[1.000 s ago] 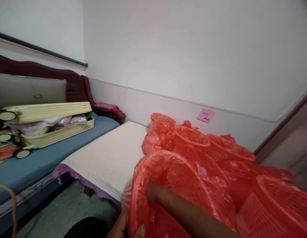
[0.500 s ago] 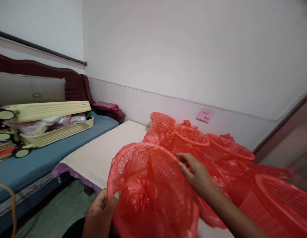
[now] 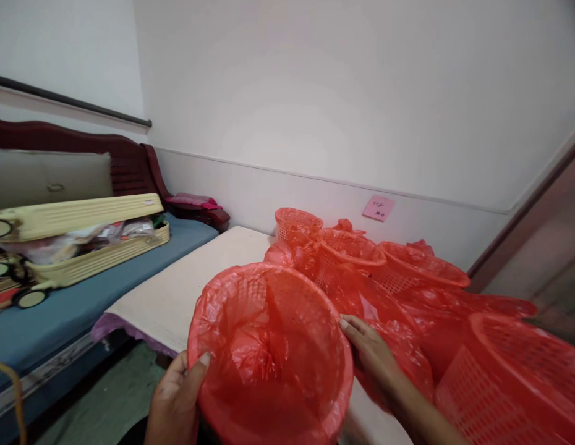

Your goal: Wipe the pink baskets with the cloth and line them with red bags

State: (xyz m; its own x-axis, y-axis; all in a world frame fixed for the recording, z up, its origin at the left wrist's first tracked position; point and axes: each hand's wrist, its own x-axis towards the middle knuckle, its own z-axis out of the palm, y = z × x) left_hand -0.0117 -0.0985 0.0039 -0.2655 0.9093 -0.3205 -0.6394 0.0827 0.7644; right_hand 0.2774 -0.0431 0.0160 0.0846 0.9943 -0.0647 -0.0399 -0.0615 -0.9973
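Observation:
A red plastic basket (image 3: 334,411) lined with a thin red plastic bag (image 3: 255,358) faces me in front, its mouth tilted toward me. The bag is folded over the rim and bunched at the bottom. My left hand (image 3: 176,395) grips the left rim, thumb on top of the bag and fingers outside. At the right rim my right hand (image 3: 368,352) has its thumb and fingers closed on the edge; some fingertips are hidden behind the basket.
Several bag-lined red baskets (image 3: 352,247) stand along the wall, and another basket (image 3: 491,383) is at the right. The pale tabletop (image 3: 176,303) lies behind. An open yellow suitcase (image 3: 102,259) rests on a blue bed (image 3: 190,232). A pink note (image 3: 379,208) is on the wall.
My right hand has moved down along the right rim to grip it. The bag now lies more open and closer to the basket's walls. My left hand keeps its hold.

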